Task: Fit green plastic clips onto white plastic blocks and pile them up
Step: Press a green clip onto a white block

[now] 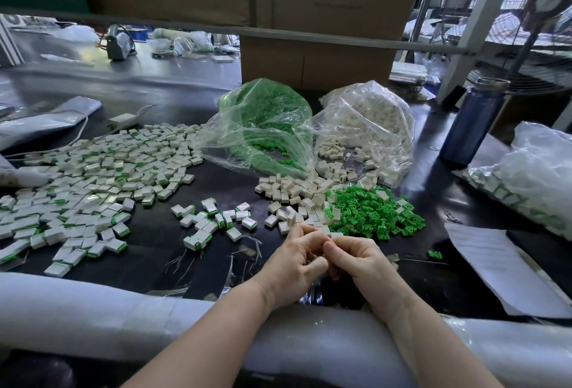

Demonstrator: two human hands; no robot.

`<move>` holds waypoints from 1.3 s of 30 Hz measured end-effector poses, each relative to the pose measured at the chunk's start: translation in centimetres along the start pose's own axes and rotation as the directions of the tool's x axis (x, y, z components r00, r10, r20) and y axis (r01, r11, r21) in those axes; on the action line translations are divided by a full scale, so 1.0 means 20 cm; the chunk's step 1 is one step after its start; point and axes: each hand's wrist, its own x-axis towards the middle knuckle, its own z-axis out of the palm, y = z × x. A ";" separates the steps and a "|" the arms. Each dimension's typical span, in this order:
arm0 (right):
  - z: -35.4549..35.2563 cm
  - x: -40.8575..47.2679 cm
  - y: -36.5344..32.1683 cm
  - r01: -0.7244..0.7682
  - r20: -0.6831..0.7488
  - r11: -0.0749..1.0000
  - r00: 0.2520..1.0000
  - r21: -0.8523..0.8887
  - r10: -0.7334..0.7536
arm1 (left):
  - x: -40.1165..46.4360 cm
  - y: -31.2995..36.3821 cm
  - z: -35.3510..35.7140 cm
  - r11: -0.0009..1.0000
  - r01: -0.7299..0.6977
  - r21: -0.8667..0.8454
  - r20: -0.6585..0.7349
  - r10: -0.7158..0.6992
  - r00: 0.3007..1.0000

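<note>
No writing is legible; the printed lines on the paper sheet (492,260) at right are too blurred to read. Two clear bags lie open at the far side of the black table (161,251): the left bag (263,127) holds green clips, the right bag (368,121) holds white blocks. Loose blocks (294,199) spill from the right bag towards the hands, with loose clips (371,211) heaped just beside them on the right. Finished pieces, white with a green edge, spread as a wide pile (86,177) at left, and a smaller cluster (210,220) lies near the left hand. The left hand (294,267) and right hand (359,260) meet at the near table edge, fingers curled together; what they pinch is hidden, so their grasp cannot be told. A blue bottle (470,121) stands at right.
</note>
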 end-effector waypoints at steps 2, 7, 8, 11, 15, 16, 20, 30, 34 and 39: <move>0.00 0.00 0.00 -0.008 -0.003 1.000 1.000 -0.025 0.008 | 0.00 0.00 0.00 1.000 0.004 0.006 0.004 -0.004 1.000; -0.01 0.00 0.02 -0.022 -0.031 0.999 0.999 -0.039 0.021 | 0.00 -0.01 0.00 1.000 0.005 0.017 0.017 -0.005 1.000; -0.02 0.00 0.02 -0.024 -0.033 0.999 0.999 -0.041 0.023 | 0.00 -0.01 0.00 1.000 0.002 0.020 0.017 -0.002 1.000; -0.02 0.00 0.02 -0.033 -0.039 0.999 0.999 -0.043 0.032 | 0.00 -0.02 0.00 1.000 0.001 0.026 0.023 -0.002 1.000; -0.02 0.01 0.03 -0.038 -0.042 0.999 0.998 -0.029 0.037 | 0.00 0.00 0.00 0.999 0.019 0.028 0.020 -0.020 1.000; -0.02 0.01 0.03 -0.039 -0.038 0.999 0.999 -0.019 0.038 | 0.00 0.00 0.00 0.999 0.021 0.028 0.016 -0.022 1.000; -0.01 0.01 0.02 -0.032 -0.026 0.999 0.999 0.008 0.033 | 0.00 -0.01 0.01 0.999 0.028 0.019 0.015 -0.028 1.000; -0.02 0.01 0.03 -0.047 -0.014 0.998 0.999 0.049 0.048 | 0.00 -0.02 0.01 0.999 0.035 0.004 0.027 -0.035 0.999; -0.02 0.01 0.03 -0.054 -0.019 0.998 0.998 0.038 0.055 | 0.00 -0.02 0.01 0.999 0.039 0.010 0.028 -0.040 0.999; -0.02 0.01 0.04 -0.056 -0.029 0.998 0.998 0.019 0.056 | 0.00 -0.01 0.00 0.999 0.039 0.024 0.030 -0.040 0.999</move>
